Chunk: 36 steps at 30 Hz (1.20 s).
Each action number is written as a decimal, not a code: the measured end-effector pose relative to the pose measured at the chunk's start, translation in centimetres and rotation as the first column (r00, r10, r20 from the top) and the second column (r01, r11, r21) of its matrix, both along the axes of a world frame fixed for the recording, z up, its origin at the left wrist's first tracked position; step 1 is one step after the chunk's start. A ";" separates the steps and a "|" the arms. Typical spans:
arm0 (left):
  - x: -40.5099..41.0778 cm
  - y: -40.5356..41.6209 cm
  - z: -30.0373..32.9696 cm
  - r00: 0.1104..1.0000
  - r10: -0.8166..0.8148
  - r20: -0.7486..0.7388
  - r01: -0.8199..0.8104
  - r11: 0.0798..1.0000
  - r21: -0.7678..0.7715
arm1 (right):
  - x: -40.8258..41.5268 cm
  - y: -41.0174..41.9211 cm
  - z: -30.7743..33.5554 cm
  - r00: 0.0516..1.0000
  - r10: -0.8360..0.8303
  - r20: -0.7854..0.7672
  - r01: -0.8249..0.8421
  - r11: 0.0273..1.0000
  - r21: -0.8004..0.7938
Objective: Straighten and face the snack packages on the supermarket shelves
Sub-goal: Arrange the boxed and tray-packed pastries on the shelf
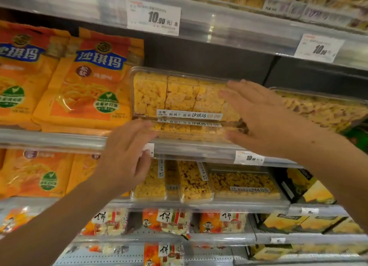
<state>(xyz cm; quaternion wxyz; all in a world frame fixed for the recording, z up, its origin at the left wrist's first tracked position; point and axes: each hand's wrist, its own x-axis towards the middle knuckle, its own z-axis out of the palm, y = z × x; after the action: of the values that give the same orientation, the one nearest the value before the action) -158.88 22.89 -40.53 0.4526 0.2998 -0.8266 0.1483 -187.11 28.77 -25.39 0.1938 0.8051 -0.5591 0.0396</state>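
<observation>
A clear plastic box of yellow sachima cakes (pixel 171 94) stands tilted up on the middle shelf, leaning on a second flat box (pixel 189 129) below it. My right hand (pixel 264 118) lies with straight fingers across the right end of the upper box, thumb near the lower box's right corner. My left hand (pixel 123 156) is spread in front of the shelf edge (pixel 59 140), its fingertips at the lower box's left front corner. Neither hand curls round a box.
Orange sachima bags (pixel 87 82) stand left of the boxes. Another clear box (pixel 322 110) sits to the right. Below are more clear boxes (pixel 245 184) and rice cracker packs (pixel 173 220). Price tags (pixel 153 16) hang on the shelf rails.
</observation>
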 end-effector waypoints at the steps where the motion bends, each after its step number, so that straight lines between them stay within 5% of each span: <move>1: -0.7 0.3 -0.6 0.996 0.009 0.092 -0.009 1.000 0.003 | 0.0 1.0 -1.8 0.999 0.035 -0.003 -0.035 0.999 0.004; 5: -2.3 0.8 -2.6 0.965 0.082 0.250 -0.111 0.988 0.106 | 0.3 2.4 -8.5 0.998 0.061 0.025 -0.064 0.988 0.142; 13: -3.5 0.9 -5.0 0.960 0.182 0.213 -0.223 0.956 0.191 | -1.5 1.8 -15.7 0.990 -0.027 0.137 0.004 0.986 0.167; 16: -5.1 2.6 -7.3 0.988 0.051 0.145 -0.074 0.985 0.159 | -1.7 1.8 -17.3 0.983 -0.014 0.181 -0.009 0.992 0.127; 18: -7.1 5.2 -10.1 0.983 -0.133 0.123 0.089 0.947 0.309 | -2.0 1.9 -18.4 0.973 0.005 0.231 -0.030 0.994 0.104; 20: -9.5 7.7 -12.1 0.993 -0.118 -0.016 0.096 0.711 0.697 | -2.6 2.4 -19.8 0.959 0.024 0.282 -0.056 0.993 0.106; 22: -12.1 8.7 -13.6 0.964 0.167 -0.209 0.179 0.180 0.967 | -3.8 3.1 -21.4 0.955 0.015 0.296 -0.065 0.985 0.161; 24: -14.3 8.3 -14.6 0.827 0.502 -0.254 0.426 -0.263 0.866 | -5.3 3.8 -23.1 0.954 -0.027 0.299 -0.054 0.965 0.258; 25: -15.2 7.7 -14.9 0.745 0.609 -0.272 0.554 -0.338 0.760 | -6.2 4.0 -24.0 0.952 -0.057 0.300 -0.040 0.951 0.306; 27: -16.5 6.4 -14.8 0.567 0.759 -0.322 0.738 -0.294 0.607 | -8.0 4.0 -25.5 0.940 -0.120 0.320 -0.015 0.922 0.388; 30: -18.3 4.5 -14.4 0.303 0.878 -0.370 0.850 -0.073 0.522 | -10.4 4.0 -27.3 0.898 -0.212 0.386 0.004 0.880 0.475; 36: -21.5 2.6 -14.2 0.133 0.918 -0.373 0.756 0.150 0.637 | -14.8 4.4 -30.2 0.820 -0.279 0.500 -0.048 0.836 0.546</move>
<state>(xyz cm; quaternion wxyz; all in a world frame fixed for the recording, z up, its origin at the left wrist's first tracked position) -180.40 25.52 -54.69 0.5058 0.5906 -0.0924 -0.6220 -201.94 33.17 -55.56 -0.2094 0.7416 -0.6288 0.1040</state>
